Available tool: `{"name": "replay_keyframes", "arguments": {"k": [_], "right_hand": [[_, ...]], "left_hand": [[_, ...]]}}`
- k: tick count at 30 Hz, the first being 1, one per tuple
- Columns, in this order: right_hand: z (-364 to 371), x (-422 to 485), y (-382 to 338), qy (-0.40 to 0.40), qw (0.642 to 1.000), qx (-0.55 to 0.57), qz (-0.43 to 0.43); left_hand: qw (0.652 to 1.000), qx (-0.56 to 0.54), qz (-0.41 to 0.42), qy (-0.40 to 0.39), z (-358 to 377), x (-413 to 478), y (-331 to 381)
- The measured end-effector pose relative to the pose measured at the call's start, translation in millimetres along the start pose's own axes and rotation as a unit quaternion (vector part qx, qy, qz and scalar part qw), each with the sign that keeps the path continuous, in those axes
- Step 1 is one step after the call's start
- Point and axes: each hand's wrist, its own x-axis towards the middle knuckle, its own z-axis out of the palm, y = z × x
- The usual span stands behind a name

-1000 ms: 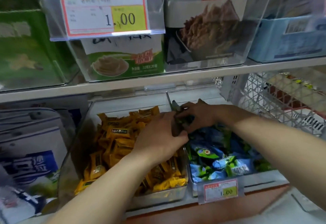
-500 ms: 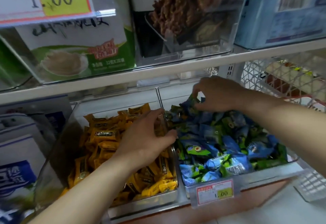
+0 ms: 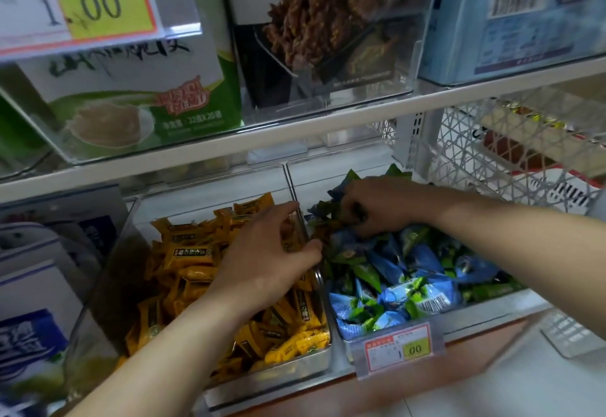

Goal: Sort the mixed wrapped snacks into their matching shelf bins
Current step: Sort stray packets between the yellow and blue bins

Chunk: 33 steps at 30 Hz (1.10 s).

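Note:
Two clear bins sit side by side on the lower shelf. The left bin (image 3: 272,377) holds yellow wrapped snacks (image 3: 193,256). The right bin (image 3: 485,315) holds blue and green wrapped snacks (image 3: 410,295). My left hand (image 3: 265,256) rests palm down over the yellow snacks at the divider between the bins, fingers curled and spread, thumb over the bin wall. My right hand (image 3: 377,206) reaches into the back of the right bin, its fingers closed around blue and green wrappers there.
A price tag (image 3: 398,349) reading 1.00 hangs on the right bin's front. The upper shelf (image 3: 295,134) carries a green and white box (image 3: 141,95), a dark snack box (image 3: 321,29) and a blue box (image 3: 518,19). A white mesh basket (image 3: 511,160) stands right.
The view has moved closer and lower. My right hand has dropped deeper into the blue and green snacks at the back. My left hand stays on the yellow snacks.

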Motion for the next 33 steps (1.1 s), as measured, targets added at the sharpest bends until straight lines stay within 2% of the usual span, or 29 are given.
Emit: {"name": "replay_keyframes", "arguments": {"k": [4,6,8,9,12,13,15,16,18,20,22,23,27,31,33], "right_hand": [[-15,-13,28,0.1,0.993,-0.01,0.068],[-24,-20,42,0.14,0.985,0.024,0.096],[-28,-24,52,0.131,0.983,0.069,0.111],[-29,-25,54,0.098,0.986,0.077,0.113],[-29,-19,50,-0.003,0.99,0.007,0.141],[-30,-15,45,0.001,0.988,-0.039,0.151],[-35,-5,31,0.057,0.982,-0.101,0.152],[-36,0,22,0.09,0.982,-0.095,0.135],[-33,8,4,0.114,0.991,0.002,0.073],[-25,12,-13,0.023,0.996,0.081,0.031],[-15,12,-20,-0.113,0.992,0.027,0.038],[-11,10,-20,-0.147,0.988,-0.01,0.049],[-17,1,-7,-0.133,0.987,-0.032,0.083],[-25,4,-11,-0.192,0.975,-0.031,0.106],[-28,13,-17,-0.194,0.974,-0.044,0.108]], "left_hand": [[1.0,-0.003,0.001,0.0,0,1,0],[1.0,0.001,0.001,-0.004,-1,1,1],[1.0,0.003,0.001,-0.005,-1,1,1],[1.0,0.002,0.001,-0.006,-1,1,2],[1.0,-0.002,0.001,-0.006,-2,1,3],[1.0,-0.002,0.002,-0.006,-2,1,3],[1.0,-0.005,0.003,-0.007,-2,1,3],[1.0,-0.008,0.003,-0.008,-2,1,4],[1.0,-0.011,0.003,-0.01,-3,1,5],[1.0,-0.01,0.004,-0.01,-3,1,5],[1.0,-0.008,0.003,-0.013,-3,1,4],[1.0,-0.008,0.002,-0.014,-3,1,4],[1.0,-0.012,0.006,-0.015,-2,1,1],[1.0,-0.008,0.012,-0.012,-1,2,-1],[1.0,-0.004,0.015,-0.009,-1,2,-1]]}}
